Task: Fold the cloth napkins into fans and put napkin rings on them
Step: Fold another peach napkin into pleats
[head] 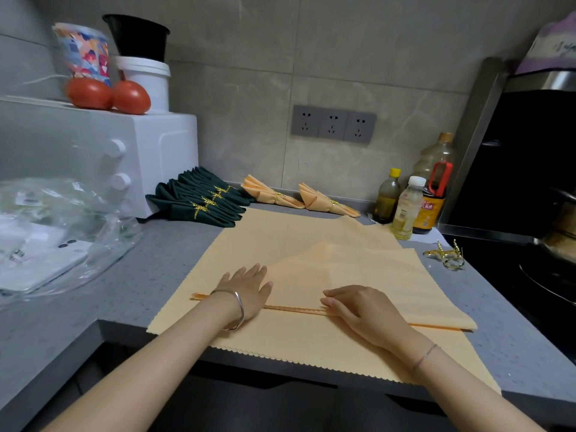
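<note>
Your orange napkin (311,244) lay spread flat on the grey counter (156,260), with its near scalloped edge hanging just over the counter's front. The far right part was folded back over itself, forming a diagonal flap. A narrow pleat (293,308) ran across the cloth from left to right.

Your left hand (246,291) rested on the napkin with fingers straight and slightly spread, palm pressing down over the left part of the pleat. It gripped nothing.

Your right hand (361,310) lay on the right part of the pleat. Its fingers (327,302) were bent, and their tips pinched the pleat's raised edge.

At the back of the counter, a row of green fans (199,201) lay beside the white oven (149,157), each banded in gold. Two finished orange fans (271,193) lay just right of them. Loose gold napkin rings (445,255) sat near the counter's right edge, apart from the napkin. Three bottles (405,207) stood against the wall.
</note>
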Demonstrator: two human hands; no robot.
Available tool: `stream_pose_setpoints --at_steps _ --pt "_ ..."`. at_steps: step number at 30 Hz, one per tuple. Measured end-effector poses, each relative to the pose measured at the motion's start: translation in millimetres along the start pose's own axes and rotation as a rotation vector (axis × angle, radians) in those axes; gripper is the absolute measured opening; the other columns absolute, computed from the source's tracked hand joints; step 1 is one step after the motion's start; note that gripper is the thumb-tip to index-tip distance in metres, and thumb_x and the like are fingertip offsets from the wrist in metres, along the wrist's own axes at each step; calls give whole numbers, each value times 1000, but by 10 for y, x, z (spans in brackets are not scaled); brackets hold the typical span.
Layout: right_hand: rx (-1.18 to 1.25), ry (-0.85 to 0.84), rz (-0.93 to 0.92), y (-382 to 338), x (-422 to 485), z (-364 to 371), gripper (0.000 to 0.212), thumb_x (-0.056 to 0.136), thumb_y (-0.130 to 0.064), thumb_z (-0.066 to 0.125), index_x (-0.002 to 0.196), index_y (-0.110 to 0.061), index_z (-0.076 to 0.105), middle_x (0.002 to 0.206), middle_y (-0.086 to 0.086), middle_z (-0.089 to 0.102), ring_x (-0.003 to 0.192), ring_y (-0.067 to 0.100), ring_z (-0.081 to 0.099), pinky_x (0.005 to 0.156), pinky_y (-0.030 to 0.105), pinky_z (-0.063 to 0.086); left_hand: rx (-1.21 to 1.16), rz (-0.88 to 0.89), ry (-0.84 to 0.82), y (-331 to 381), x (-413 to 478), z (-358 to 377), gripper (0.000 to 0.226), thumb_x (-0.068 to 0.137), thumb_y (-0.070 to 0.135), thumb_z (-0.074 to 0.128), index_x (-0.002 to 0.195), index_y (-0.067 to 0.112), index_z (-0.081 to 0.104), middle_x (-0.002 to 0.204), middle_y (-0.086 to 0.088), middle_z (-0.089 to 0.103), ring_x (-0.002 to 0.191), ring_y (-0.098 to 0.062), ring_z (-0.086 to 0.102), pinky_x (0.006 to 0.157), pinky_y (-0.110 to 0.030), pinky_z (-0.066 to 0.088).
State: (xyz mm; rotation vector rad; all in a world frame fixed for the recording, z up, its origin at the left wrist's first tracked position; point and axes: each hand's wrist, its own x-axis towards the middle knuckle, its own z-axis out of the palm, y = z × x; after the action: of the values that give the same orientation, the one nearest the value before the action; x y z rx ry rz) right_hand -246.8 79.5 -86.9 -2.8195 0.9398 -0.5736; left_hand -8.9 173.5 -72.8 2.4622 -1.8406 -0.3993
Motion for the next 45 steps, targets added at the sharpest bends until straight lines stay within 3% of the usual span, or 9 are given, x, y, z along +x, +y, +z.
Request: stream_pose_setpoints --at_steps 5,10,15,17,19,23,29,45 --pt "-23 55 -38 -26 -3 24 21 89 -41 58 103 -36 73 113 -22 66 107 -4 57 83 10 42 -70 42 17 21 312 -50 51 103 35 8 153 27 2 160 9 -4 147 -15 -5 119 -39 -4" --pt "-43 81 -53 -2 8 31 24 86 -44 56 100 -36 74 108 -20 69 103 -3 58 81 4 36 -21 85 68 -4 403 45 50 103 35 6 153 28 -1 160 9 -5 147 -13 -7 119 -38 -6" --pt "-110 35 -26 -84 225 -54 48 93 -52 39 82 -19 74 84 -3 71 82 11 60 73 31 48 30 81 80 -24 441 97 51 103 36 6 152 28 -5 159 10 -9 147 -12 -9 119 -38 -6" --pt "-98 36 21 -170 429 -52 40 97 -43 42 92 -19 72 94 -2 71 90 17 60 78 33 46 46 76 78 -22 453 102 51 103 36 7 152 28 -6 159 11 -10 147 -11 -10 119 -38 -6" --pt "-13 21 37 -274 657 12 32 99 -31 41 117 -22 66 122 -4 65 113 15 55 92 27 40 61 72 79 -20 462 108 52 103 36 7 152 29 -6 159 11 -11 147 -11 -10 119 -39 -6" --pt "-42 -155 -5 -352 1059 234 46 102 -19 29 147 -14 30 156 2 25 144 18 20 115 29 11 84 71 88 -22 481 124 51 103 36 7 152 29 -7 159 11 -12 147 -12 -10 119 -40 -5" --pt "-36 -349 46 -231 1196 483 50 104 -32 17 152 -19 13 160 -4 8 146 11 2 117 33 0 81 74 105 -21 493 132 52 103 37 6 152 28 -7 159 11 -11 147 -11 -10 119 -39 -6" --pt "-59 -294 279 406 1356 391 54 103 -41 16 152 -20 14 160 -3 9 147 16 6 117 39 1 71 87 67 -31 499 104 52 103 36 7 152 29 -8 159 11 -12 146 -12 -11 119 -39 -5"
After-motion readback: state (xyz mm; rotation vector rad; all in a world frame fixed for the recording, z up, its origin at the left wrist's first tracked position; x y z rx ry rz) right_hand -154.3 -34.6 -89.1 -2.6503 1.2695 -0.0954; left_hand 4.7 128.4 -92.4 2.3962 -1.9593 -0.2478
